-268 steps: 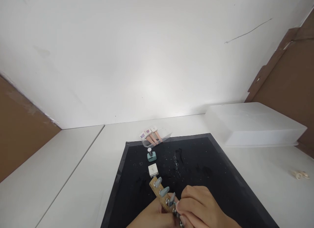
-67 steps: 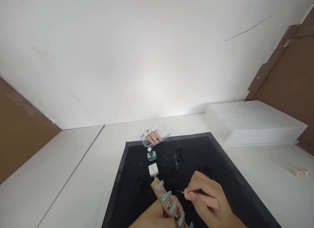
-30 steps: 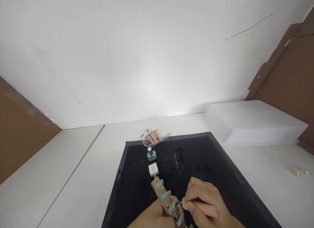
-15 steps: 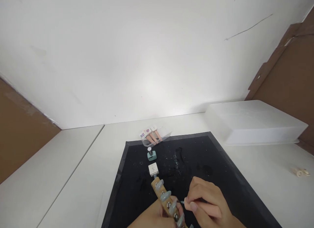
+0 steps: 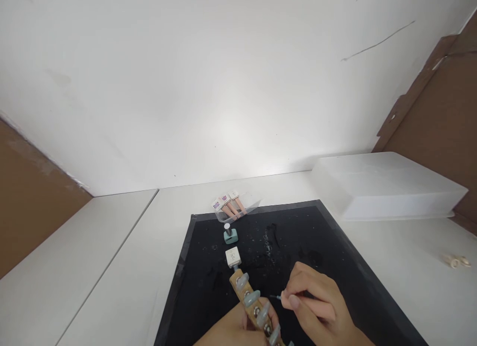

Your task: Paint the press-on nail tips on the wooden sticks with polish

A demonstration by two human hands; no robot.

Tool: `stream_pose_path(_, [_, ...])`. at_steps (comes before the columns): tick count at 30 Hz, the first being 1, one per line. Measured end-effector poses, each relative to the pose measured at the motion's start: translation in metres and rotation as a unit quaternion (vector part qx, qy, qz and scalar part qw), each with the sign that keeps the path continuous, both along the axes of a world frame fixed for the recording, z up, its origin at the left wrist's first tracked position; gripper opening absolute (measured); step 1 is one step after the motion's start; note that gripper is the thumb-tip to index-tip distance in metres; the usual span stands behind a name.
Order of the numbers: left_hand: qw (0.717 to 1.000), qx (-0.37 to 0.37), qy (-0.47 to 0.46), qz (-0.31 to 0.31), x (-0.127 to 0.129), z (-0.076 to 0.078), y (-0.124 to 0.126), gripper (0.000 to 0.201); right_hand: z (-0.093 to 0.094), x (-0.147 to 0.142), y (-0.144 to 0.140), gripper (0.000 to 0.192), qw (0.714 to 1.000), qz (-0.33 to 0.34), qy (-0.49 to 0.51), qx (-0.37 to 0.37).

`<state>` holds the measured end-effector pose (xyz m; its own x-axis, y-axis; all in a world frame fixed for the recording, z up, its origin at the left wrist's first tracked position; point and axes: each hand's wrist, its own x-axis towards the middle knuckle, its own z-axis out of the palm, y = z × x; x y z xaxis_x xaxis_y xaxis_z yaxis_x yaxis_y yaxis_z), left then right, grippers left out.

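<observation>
Right now your right hand [image 5: 316,306] pinches a thin brush [image 5: 276,297], tip pointing left at the nail stick [image 5: 250,302] gripped in your left hand [image 5: 238,328].

Wooden holder [image 5: 246,299], glossy grey-blue nail tips [image 5: 252,298], matt black mat [image 5: 298,236]

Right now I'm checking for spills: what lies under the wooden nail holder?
Under the wooden nail holder is the black mat, speckled pale. The left hand grips its near end, hiding the mat beneath.

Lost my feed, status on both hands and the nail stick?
Left hand grips wooden nail stick. Right hand pinches thin brush, tip just off the nails. White cube beyond stick's end.
</observation>
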<state>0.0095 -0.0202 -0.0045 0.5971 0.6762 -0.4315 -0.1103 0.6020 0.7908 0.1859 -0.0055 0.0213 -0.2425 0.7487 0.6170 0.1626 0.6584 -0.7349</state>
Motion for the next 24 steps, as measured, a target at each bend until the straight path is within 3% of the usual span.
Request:
stream_pose_path(4, [1.000, -0.009, 0.004, 0.001, 0.000, 0.000, 0.001, 0.019, 0.001, -0.001, -0.001, 0.017, 0.999, 0.038, 0.008, 0.005])
stream_pose_path(10, [1.000, -0.001, 0.006, -0.013, -0.003, -0.009, 0.002, 0.017, 0.001, -0.001, -0.002, 0.019, 0.999, 0.026, -0.012, -0.016])
stream_pose_path(24, [1.000, 0.000, 0.006, -0.006, 0.002, 0.000, 0.002, 0.022, 0.000, -0.001, -0.002, 0.017, 0.999, 0.043, -0.013, -0.028])
